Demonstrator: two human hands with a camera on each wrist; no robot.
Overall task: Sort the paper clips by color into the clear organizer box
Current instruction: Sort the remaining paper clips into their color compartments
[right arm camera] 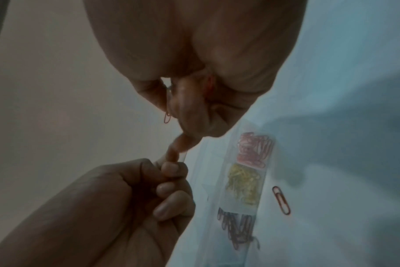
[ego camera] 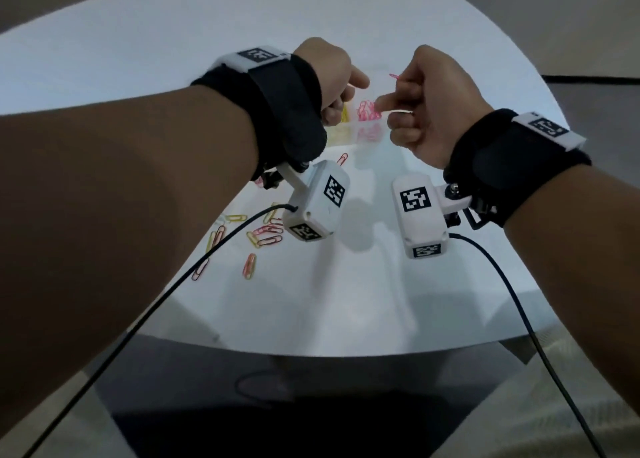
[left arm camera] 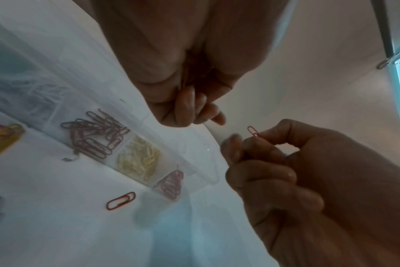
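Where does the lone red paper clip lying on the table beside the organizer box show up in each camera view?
Head: red paper clip, centre, below the left hand.
Left wrist: lower left of centre.
Right wrist: right of centre.
Shared landmark: the yellow-clip compartment nearby.

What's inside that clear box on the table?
The clear organizer box holds sorted paper clips, one colour to a compartment: pink clips, yellow clips and dark clips. Further compartments are too blurred to read.

Pink clip pinched above clear organizer holding sorted clips
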